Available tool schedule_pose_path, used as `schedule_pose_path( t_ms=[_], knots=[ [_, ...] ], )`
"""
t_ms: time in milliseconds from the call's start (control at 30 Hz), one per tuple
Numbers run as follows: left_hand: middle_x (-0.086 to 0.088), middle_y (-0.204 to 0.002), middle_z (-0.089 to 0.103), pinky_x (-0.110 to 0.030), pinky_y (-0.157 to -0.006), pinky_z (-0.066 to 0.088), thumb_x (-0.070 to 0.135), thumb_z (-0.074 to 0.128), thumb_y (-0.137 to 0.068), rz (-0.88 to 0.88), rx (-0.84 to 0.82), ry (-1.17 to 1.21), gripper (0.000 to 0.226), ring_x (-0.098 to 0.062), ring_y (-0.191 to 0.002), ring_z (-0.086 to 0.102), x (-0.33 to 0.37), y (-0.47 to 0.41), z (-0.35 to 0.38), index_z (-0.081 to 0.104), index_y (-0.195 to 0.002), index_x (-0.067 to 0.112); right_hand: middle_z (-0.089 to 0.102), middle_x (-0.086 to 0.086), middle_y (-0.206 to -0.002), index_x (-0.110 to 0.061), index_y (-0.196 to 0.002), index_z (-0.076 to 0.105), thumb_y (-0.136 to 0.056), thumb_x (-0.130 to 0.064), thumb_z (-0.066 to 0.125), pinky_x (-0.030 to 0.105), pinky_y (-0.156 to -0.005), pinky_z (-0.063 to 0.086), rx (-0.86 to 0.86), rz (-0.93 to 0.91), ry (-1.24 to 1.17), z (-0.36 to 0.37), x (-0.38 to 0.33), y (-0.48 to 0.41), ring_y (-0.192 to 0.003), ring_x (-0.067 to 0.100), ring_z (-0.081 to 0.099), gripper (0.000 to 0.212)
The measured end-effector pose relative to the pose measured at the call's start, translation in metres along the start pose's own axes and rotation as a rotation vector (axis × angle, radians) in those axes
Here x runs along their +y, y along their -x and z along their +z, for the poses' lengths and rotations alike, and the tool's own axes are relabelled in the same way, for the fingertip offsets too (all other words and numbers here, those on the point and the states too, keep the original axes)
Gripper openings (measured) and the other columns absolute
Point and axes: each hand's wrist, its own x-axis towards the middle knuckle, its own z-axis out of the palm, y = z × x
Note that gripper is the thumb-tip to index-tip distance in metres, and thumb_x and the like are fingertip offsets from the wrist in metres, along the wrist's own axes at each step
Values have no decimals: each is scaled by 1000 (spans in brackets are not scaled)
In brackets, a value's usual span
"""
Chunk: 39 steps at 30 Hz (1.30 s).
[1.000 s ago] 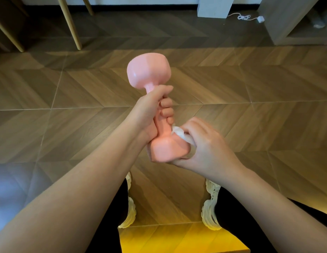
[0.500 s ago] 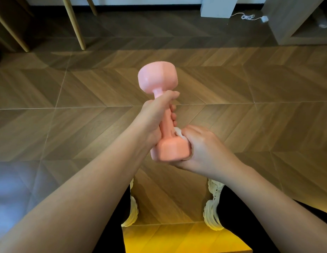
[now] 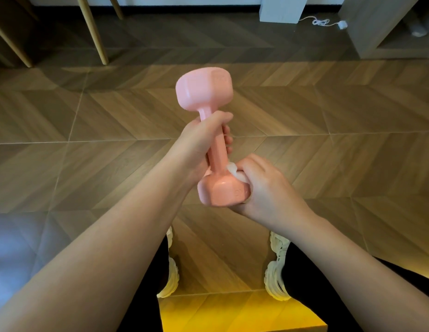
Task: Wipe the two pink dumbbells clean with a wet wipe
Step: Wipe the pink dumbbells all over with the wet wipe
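One pink dumbbell (image 3: 205, 93) stands almost upright in the air over the floor. My left hand (image 3: 199, 144) grips its handle, fingers curled round it. My right hand (image 3: 261, 188) wraps the right side of the lower head (image 3: 220, 190) and presses a white wet wipe (image 3: 235, 171) against it. Only a small bunched piece of the wipe shows between my fingers and the head. The second dumbbell is not in view.
Wooden chevron floor (image 3: 328, 116) lies below. Wooden chair legs (image 3: 93, 29) stand at the back left, a white post (image 3: 283, 8) and a white cable (image 3: 326, 22) at the back, a cabinet (image 3: 386, 27) at the back right. My white shoes (image 3: 278, 271) and a yellow seat edge (image 3: 232, 315) are near me.
The dumbbell has turned more upright and shifted slightly right. My right hand has closed further round the lower head, covering more of the wipe.
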Motion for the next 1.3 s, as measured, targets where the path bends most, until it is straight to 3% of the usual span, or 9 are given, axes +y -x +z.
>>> schedule_pose_path(
  t_ms=[133,300,433,633,800,1000,1067,1167,1300],
  knots=[
    [3,-57,51,-29,-63,45,18,65,-91,-13,64,3,19,-13,-53,50,-3,0,-6,54,-76,14,59,8,-92,-3,-94,63,-61,-11,87,41,-87,44,-47,-6,72,1,3,2,-86,29,58,42],
    [5,-55,47,-24,-48,40,23,64,-91,-20,3,65,22,-10,-46,43,0,2,-8,50,-75,19,50,-4,-87,-6,-94,62,-62,-18,89,13,-77,22,-93,-40,-20,1,-5,-1,-84,14,47,44],
    [3,-63,57,-30,-64,46,19,70,-86,24,20,53,15,-13,-59,54,-1,2,-7,57,-81,13,44,-6,-88,-4,-87,59,-61,-15,88,16,-79,23,-9,-18,35,-2,-2,-2,-83,16,46,40],
    [5,-58,49,-24,-49,38,23,67,-89,-69,35,3,21,-9,-47,44,-6,-1,-1,51,-76,18,41,-8,-88,-9,-87,57,-65,-33,81,31,-82,35,-31,-53,17,1,-3,2,-84,17,47,40],
    [-1,-65,50,-31,-65,42,19,68,-88,-108,32,48,19,-21,-74,52,-2,-2,-5,52,-78,15,58,5,-88,-7,-91,61,-63,-20,88,42,-86,45,-51,-34,64,-2,3,2,-84,27,57,41],
    [4,-55,46,-26,-52,38,27,65,-89,-140,-13,39,24,-11,-48,42,1,3,-6,48,-76,18,58,4,-86,-9,-94,59,-61,-22,87,28,-85,36,-72,-67,40,2,1,2,-84,20,51,45],
    [3,-59,53,-28,-62,42,25,67,-88,-96,9,36,20,-13,-54,49,2,3,-6,52,-79,16,58,3,-88,-8,-96,62,-61,-23,89,24,-85,32,-68,-45,34,0,0,0,-87,17,50,46],
    [-1,-67,50,-32,-73,40,21,69,-87,-143,22,15,19,-16,-66,50,0,1,-8,53,-79,14,62,8,-91,-3,-96,66,-63,-23,92,35,-89,41,-96,-18,60,-3,1,-1,-88,27,59,47],
    [3,-61,46,-24,-53,38,23,65,-89,-217,-4,11,21,-11,-50,43,-2,2,-7,50,-76,17,60,6,-86,-5,-90,63,-65,-29,91,25,-85,33,-105,-29,42,-4,-4,3,-82,27,57,44]
  ],
)
